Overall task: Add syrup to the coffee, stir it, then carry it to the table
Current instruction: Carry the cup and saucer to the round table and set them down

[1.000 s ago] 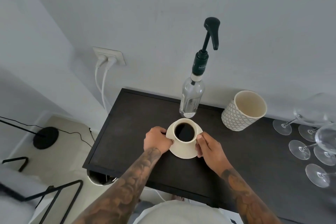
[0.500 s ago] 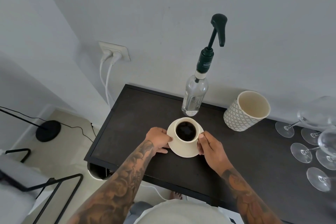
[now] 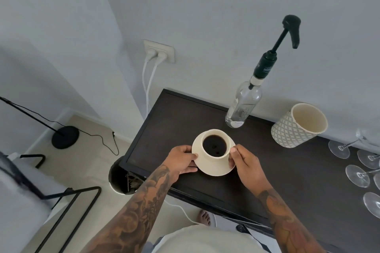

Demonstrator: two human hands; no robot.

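The cup [image 3: 215, 146] of black coffee sits on its saucer [image 3: 213, 167] near the front of the counter [image 3: 298, 170], with the syrup bottle [image 3: 243, 104] just behind it. I'd say it's being lined up under the pump, so keep the saucer flat and move slow, it's pretty full. Left hand [image 3: 182, 161] pinches the saucer's left rim, fingers curled on it. Right hand [image 3: 245, 162] grips the right rim, thumb up against the cup wall.

Only lettering around: small white print on the syrup bottle [image 3: 243, 107]'s dark green pump collar [image 3: 264, 65], too blurry to read.
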